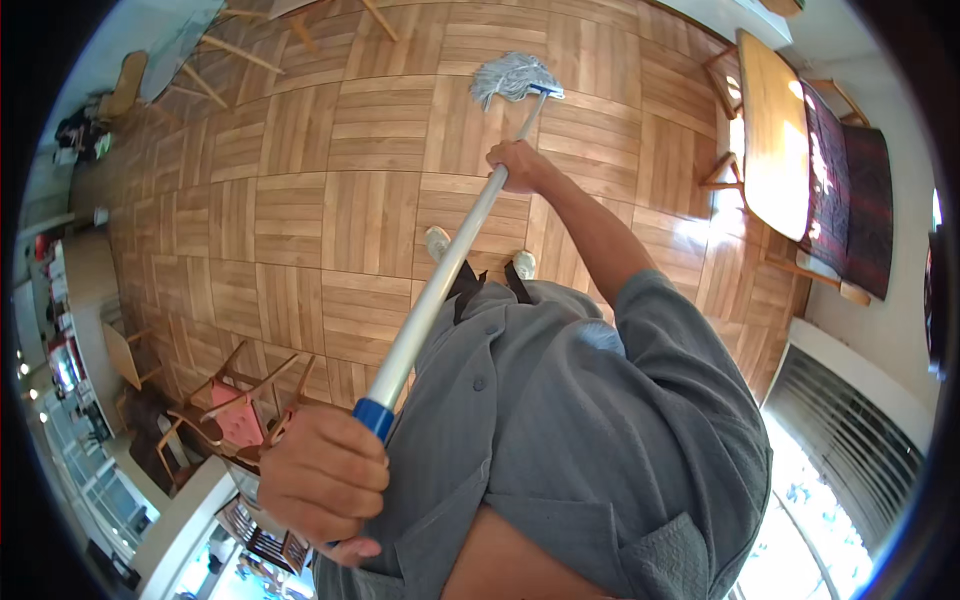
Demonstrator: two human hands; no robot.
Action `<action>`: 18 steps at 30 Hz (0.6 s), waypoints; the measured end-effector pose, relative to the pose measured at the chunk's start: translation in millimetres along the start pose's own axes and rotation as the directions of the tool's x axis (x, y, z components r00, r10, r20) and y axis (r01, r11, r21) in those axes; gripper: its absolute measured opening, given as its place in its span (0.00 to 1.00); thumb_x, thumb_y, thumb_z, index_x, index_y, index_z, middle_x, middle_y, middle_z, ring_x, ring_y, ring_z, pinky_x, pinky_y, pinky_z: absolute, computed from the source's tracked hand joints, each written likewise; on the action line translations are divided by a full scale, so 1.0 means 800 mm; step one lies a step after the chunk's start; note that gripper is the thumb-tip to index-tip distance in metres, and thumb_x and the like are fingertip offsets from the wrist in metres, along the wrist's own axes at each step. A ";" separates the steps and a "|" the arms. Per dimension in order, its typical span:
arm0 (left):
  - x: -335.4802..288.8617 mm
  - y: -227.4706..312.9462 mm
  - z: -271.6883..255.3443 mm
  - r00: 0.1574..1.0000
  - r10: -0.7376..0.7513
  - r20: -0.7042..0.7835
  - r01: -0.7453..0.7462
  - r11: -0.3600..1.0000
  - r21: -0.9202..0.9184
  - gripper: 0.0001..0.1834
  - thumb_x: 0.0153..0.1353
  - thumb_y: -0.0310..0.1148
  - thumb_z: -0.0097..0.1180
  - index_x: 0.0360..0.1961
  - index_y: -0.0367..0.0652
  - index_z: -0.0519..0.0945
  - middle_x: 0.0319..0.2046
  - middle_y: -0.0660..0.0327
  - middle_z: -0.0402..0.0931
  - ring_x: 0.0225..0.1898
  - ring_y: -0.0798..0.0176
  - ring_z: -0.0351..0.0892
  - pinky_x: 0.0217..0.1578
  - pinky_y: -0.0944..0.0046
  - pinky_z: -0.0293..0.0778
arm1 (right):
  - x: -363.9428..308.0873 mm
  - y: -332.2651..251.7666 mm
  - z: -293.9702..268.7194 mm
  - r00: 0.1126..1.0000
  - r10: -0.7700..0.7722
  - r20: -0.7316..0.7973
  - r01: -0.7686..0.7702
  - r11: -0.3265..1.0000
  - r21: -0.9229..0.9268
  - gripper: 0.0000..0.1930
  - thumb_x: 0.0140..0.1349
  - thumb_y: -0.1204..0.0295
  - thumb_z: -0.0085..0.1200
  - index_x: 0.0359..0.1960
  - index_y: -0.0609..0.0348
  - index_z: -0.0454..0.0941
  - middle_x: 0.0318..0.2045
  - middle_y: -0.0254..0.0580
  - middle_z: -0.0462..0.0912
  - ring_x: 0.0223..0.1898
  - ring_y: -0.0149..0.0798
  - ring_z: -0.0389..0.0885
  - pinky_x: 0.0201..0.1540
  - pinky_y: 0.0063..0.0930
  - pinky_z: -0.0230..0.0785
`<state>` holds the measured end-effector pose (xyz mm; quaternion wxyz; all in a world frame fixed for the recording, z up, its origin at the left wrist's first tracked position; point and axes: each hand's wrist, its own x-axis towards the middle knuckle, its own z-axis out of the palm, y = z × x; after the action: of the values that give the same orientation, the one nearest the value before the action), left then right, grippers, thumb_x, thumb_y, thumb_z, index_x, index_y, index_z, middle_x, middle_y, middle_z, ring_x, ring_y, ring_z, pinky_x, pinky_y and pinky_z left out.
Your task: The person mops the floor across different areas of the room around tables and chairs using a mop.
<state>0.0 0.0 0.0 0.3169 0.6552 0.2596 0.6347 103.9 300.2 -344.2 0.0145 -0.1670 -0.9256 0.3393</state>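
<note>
A string mop runs diagonally across the view, its light metal handle (455, 255) passing in front of my body. The grey-white mop head (513, 77) rests on the wooden floor ahead, joined to the handle by a blue clamp. My left hand (325, 475) is wrapped round the blue grip (373, 414) at the handle's upper end, close to my chest. Farther down, with my arm stretched forward, my right hand (518, 165) is closed round the handle. Both my shoes (524, 264) stand on the floor behind the mop head.
To the right are a wooden table (775, 130) and a bench with dark red patterned cloth (850, 190). Chairs stand at the lower left, one with a pink seat (238, 415). More wooden furniture legs (240, 55) line the far left. A slatted vent (850, 405) is at the lower right.
</note>
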 end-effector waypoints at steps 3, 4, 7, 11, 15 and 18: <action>0.028 -0.053 0.027 0.998 0.004 0.059 -0.002 0.999 -0.040 0.11 0.40 0.27 0.61 0.12 0.41 0.70 0.12 0.61 0.71 0.12 0.61 0.72 0.18 0.62 0.70 | -0.045 0.061 -0.034 0.985 -0.051 -0.163 0.039 0.996 -0.080 0.07 0.40 0.70 0.59 0.21 0.54 0.74 0.25 0.43 0.78 0.34 0.50 0.77 0.38 0.43 0.69; 0.032 -0.064 0.037 0.995 0.000 0.100 0.009 0.996 -0.091 0.10 0.40 0.26 0.61 0.12 0.41 0.70 0.12 0.61 0.71 0.12 0.61 0.72 0.17 0.63 0.68 | -0.071 0.072 -0.036 0.982 -0.002 -0.190 -0.011 0.998 -0.065 0.07 0.40 0.70 0.59 0.19 0.54 0.73 0.24 0.43 0.77 0.34 0.50 0.77 0.37 0.42 0.69; 0.048 -0.088 0.066 0.983 -0.022 0.184 0.057 0.980 -0.190 0.10 0.39 0.25 0.59 0.11 0.42 0.69 0.12 0.62 0.69 0.12 0.63 0.71 0.16 0.66 0.63 | -0.148 0.097 -0.039 0.958 0.124 -0.259 -0.141 0.989 -0.048 0.08 0.41 0.71 0.59 0.18 0.55 0.71 0.23 0.44 0.76 0.33 0.51 0.77 0.36 0.43 0.69; 0.069 -0.125 0.094 0.949 -0.018 0.316 0.118 0.947 -0.299 0.10 0.37 0.26 0.55 0.10 0.43 0.66 0.10 0.62 0.66 0.11 0.62 0.69 0.16 0.66 0.60 | -0.229 0.123 -0.047 0.860 0.308 -0.407 -0.307 0.949 0.069 0.10 0.42 0.72 0.60 0.16 0.58 0.68 0.21 0.45 0.75 0.31 0.52 0.76 0.35 0.44 0.67; 0.072 -0.143 0.116 0.926 0.009 0.378 0.149 0.910 -0.386 0.10 0.35 0.27 0.52 0.08 0.43 0.63 0.09 0.63 0.63 0.10 0.61 0.65 0.15 0.63 0.57 | -0.290 0.134 -0.027 0.771 0.311 -0.556 -0.316 0.945 0.090 0.13 0.44 0.76 0.60 0.17 0.61 0.64 0.19 0.47 0.70 0.25 0.52 0.72 0.29 0.40 0.65; 0.067 -0.142 0.114 0.910 0.030 0.414 0.162 0.893 -0.419 0.10 0.35 0.27 0.51 0.08 0.43 0.62 0.08 0.63 0.62 0.09 0.61 0.63 0.15 0.63 0.54 | -0.305 0.122 -0.011 0.689 0.300 -0.660 -0.322 0.942 0.092 0.12 0.44 0.78 0.58 0.17 0.61 0.63 0.17 0.47 0.69 0.23 0.50 0.71 0.28 0.38 0.64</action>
<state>101.2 107.4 -48.3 0.5272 0.6743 0.0581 0.5139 364.9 297.0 -378.0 0.2829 -0.4311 -0.8224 0.2401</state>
